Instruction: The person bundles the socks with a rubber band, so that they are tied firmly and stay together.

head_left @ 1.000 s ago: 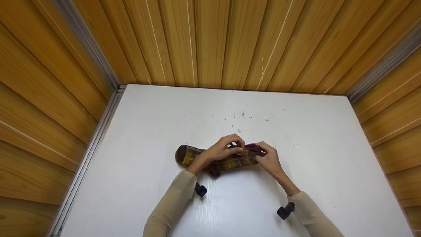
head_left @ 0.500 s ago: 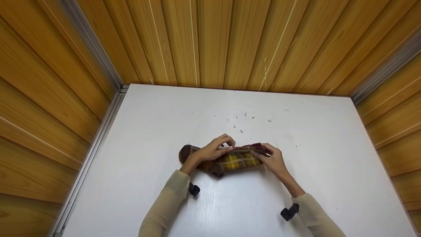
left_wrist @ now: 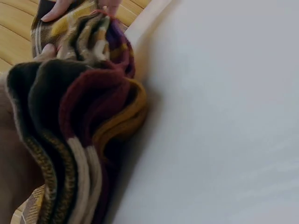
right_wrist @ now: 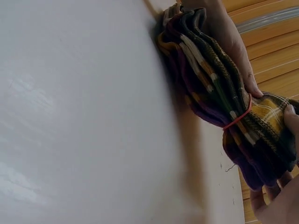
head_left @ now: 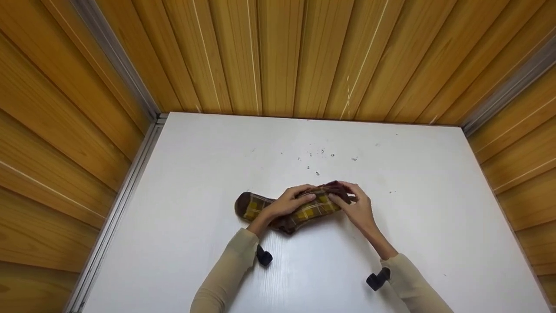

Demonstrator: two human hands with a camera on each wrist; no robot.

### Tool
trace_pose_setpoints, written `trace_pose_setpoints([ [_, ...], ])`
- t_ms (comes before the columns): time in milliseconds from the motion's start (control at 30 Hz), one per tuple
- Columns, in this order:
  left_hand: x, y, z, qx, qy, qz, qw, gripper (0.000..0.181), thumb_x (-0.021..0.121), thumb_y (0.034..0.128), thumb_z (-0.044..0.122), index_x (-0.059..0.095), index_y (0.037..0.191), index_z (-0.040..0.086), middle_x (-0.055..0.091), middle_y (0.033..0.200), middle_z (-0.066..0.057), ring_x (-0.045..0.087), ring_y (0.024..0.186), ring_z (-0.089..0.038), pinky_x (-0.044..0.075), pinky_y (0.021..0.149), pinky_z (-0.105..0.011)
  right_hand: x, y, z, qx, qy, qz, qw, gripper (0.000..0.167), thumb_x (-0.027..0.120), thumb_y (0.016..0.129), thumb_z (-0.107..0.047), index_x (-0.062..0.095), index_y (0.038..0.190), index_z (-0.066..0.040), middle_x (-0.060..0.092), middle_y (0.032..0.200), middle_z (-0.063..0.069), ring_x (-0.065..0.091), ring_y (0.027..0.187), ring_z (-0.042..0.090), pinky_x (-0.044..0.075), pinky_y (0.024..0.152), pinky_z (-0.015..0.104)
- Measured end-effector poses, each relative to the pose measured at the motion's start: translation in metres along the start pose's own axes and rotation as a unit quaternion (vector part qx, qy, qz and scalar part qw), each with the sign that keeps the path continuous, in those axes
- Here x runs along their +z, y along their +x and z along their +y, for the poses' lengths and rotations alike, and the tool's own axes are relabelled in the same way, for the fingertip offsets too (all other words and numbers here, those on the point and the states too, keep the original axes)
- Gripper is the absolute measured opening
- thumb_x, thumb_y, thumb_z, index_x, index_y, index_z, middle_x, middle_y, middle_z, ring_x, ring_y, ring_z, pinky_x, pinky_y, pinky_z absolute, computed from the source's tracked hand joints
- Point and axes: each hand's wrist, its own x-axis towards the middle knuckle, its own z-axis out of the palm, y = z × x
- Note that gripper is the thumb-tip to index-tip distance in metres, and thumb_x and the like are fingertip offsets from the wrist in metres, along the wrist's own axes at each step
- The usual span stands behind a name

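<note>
A bundle of plaid socks (head_left: 254, 209), yellow and brown on top with dark toes and heels, lies across the near middle of the table. In the right wrist view, several layers of purple, maroon, green and cream sock show, with a thin red rubber band (right_wrist: 246, 112) around them. My left hand (head_left: 289, 203) grips the bundle around its middle, thumb on the plaid top and fingers over the far side. The cuff end is held by my right hand (head_left: 359, 211), its thumb on top. The folded sock layers (left_wrist: 96, 100) fill much of the left wrist view.
The white tabletop (head_left: 208, 152) carries small dark marks (head_left: 317, 173) beyond the hands. Wood-panelled walls (head_left: 278, 56) stand behind and at both sides, with metal rails along the corners. A black wrist camera (head_left: 264, 256) sits at the left cuff, another camera (head_left: 377, 279) at the right.
My left hand has gone from pinching at the bundle's far edge to gripping around it, thumb laid on top. The cuff end has risen slightly in my right hand.
</note>
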Motion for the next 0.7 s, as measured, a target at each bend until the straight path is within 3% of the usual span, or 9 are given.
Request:
trace_pose_setpoints([
  [133,0.002,-0.001,-0.003,-0.012,-0.025,0.053,0.9982,0.037,0.054,0.1065,0.019,0.059,0.142,0.011,0.064,0.138,-0.013,0.061,0.112,-0.014,0.046,0.102,-0.030,-0.003,-0.008,0.001,-0.093,-0.027,0.069,0.9929,0.042,0.083,0.082,0.000,0.069,0.122,0.003,0.064,0.117,0.022,0.060,0.099,0.022,0.050,0.081,0.033],
  [200,0.002,-0.001,-0.003,-0.017,-0.030,0.072,0.9968,0.037,0.054,0.1062,0.018,0.059,0.142,0.010,0.065,0.137,-0.014,0.061,0.111,-0.015,0.047,0.101,-0.030,-0.001,-0.009,0.013,-0.140,-0.044,0.072,0.9866,0.035,0.085,0.080,0.000,0.073,0.113,0.000,0.068,0.106,0.018,0.063,0.093,0.021,0.051,0.075,0.032],
  [267,0.002,-0.001,-0.003,-0.020,-0.036,0.081,0.9959,0.037,0.055,0.1059,0.018,0.059,0.142,0.010,0.065,0.137,-0.015,0.062,0.109,-0.015,0.048,0.099,-0.030,0.002,-0.010,0.025,-0.175,-0.065,0.047,0.9813,0.028,0.086,0.079,-0.002,0.077,0.105,-0.005,0.070,0.095,0.010,0.064,0.081,0.014,0.052,0.065,0.027],
  [400,0.002,0.000,-0.004,-0.015,-0.047,0.079,0.9956,0.036,0.055,0.1056,0.017,0.061,0.140,0.009,0.066,0.136,-0.016,0.061,0.101,-0.010,0.049,0.092,-0.027,0.010,-0.014,0.026,-0.196,-0.117,-0.009,0.9737,0.021,0.085,0.082,-0.009,0.080,0.103,-0.008,0.068,0.086,0.002,0.063,0.069,0.009,0.053,0.056,0.023],
  [533,0.003,0.001,-0.004,-0.016,-0.064,0.066,0.9957,0.036,0.053,0.1064,0.017,0.060,0.141,0.009,0.066,0.133,-0.017,0.061,0.093,-0.007,0.050,0.085,-0.024,0.018,-0.015,0.029,-0.196,-0.178,-0.019,0.9641,0.019,0.086,0.081,-0.013,0.082,0.099,-0.007,0.067,0.085,0.002,0.061,0.066,0.009,0.050,0.057,0.021],
  [700,0.001,-0.001,-0.006,-0.016,-0.076,0.043,0.9960,0.036,0.052,0.1073,0.018,0.060,0.142,0.010,0.067,0.129,-0.017,0.063,0.091,-0.007,0.052,0.082,-0.023,0.023,-0.015,0.035,-0.154,-0.156,-0.069,0.9733,0.013,0.087,0.080,-0.015,0.078,0.087,-0.010,0.062,0.086,-0.001,0.058,0.069,0.008,0.050,0.060,0.021],
])
